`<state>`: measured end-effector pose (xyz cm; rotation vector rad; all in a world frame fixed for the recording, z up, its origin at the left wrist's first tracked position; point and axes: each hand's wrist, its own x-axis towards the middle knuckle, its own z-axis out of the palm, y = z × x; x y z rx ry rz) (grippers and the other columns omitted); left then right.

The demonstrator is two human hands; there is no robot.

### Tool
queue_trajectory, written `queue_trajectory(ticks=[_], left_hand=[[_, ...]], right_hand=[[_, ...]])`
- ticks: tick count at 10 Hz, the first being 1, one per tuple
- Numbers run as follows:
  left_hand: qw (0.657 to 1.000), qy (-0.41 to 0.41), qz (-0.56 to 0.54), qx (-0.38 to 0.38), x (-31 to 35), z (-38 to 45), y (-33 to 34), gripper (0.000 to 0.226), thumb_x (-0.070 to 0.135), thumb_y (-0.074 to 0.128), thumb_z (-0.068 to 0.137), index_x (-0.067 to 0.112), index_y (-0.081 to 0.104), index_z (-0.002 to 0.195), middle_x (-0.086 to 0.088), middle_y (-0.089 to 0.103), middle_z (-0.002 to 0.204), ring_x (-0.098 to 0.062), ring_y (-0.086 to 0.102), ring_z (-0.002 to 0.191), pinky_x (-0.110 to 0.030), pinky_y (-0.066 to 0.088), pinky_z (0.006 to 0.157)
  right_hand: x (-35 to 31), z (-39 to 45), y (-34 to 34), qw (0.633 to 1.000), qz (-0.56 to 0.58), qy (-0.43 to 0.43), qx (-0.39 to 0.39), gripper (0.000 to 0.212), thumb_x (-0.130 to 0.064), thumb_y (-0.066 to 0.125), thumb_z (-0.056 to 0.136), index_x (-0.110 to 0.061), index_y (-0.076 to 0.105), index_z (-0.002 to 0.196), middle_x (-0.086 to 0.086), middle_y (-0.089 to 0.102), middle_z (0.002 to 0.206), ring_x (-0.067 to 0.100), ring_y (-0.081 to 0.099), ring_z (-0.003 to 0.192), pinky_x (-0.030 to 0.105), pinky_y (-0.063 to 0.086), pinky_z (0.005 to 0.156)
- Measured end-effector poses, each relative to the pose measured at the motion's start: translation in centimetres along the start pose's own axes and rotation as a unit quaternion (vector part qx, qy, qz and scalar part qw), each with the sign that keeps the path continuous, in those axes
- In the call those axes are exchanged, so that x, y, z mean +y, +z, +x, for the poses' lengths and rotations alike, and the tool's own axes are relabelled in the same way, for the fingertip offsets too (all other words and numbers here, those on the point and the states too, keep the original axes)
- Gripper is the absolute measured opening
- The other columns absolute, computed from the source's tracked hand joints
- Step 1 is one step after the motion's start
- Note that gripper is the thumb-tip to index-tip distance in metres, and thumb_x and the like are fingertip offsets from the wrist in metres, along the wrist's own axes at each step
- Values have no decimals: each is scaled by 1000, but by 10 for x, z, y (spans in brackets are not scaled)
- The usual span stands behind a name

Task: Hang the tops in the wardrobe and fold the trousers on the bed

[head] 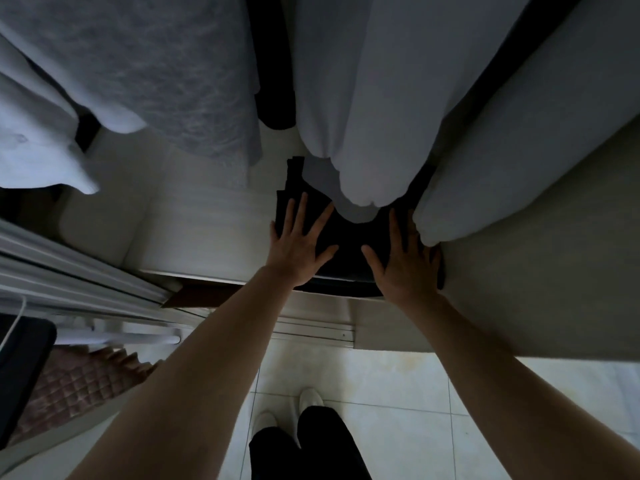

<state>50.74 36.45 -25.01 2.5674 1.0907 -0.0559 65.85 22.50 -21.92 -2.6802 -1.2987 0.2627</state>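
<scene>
Task object: we see a dark, flat-folded stack of fabric garment [346, 244], probably the trousers, lying on the pale floor of the open wardrobe [207, 230], under the hems of pale hanging tops [363, 98].
Direction from the grip: the stack lies directly beneath and between both hands, its front edge flush with the wardrobe's lip, its far end hidden in shadow; we cannot tell its long axis.
Left grip: the left hand [298, 247] lies palm down on the stack's left side, fingers straight and spread, holding nothing.
Right grip: the right hand [403, 261] lies flat on the stack's right side, fingers spread, beside a pale hanging garment [519, 150]; it encloses nothing.
Nearer hand: neither; we judge both equally placed.
Coming move: we judge that lifting would need fingers curled under the front edge.
</scene>
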Motion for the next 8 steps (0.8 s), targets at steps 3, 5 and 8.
queue_trajectory(ticks=[3,5,8], left_hand=[[994,-20,-8,-103,-11,26,-6,86,69,40,89,47,-19,146,4,-24,160,-22,-18,149,-60,21,114],[999,-22,-6,25,-20,-30,-7,66,45,38,100,30,4,155,2,-3,164,-23,-1,151,-53,25,116],[998,-20,-53,-1,-37,-142,-30,65,27,46,100,18,14,156,-1,9,164,-26,9,150,-42,24,119]], right_hand=[[8,17,25,999,1,-1,-53,75,-73,24,87,-46,-13,146,-2,-11,160,28,-2,144,57,4,113],[7,0,3,997,-68,-45,14,74,-52,46,92,-29,11,153,5,4,161,36,11,144,55,17,114],[-15,-93,-21,994,-86,-74,-2,77,-29,49,92,-18,3,153,7,9,159,33,9,146,49,14,116]])
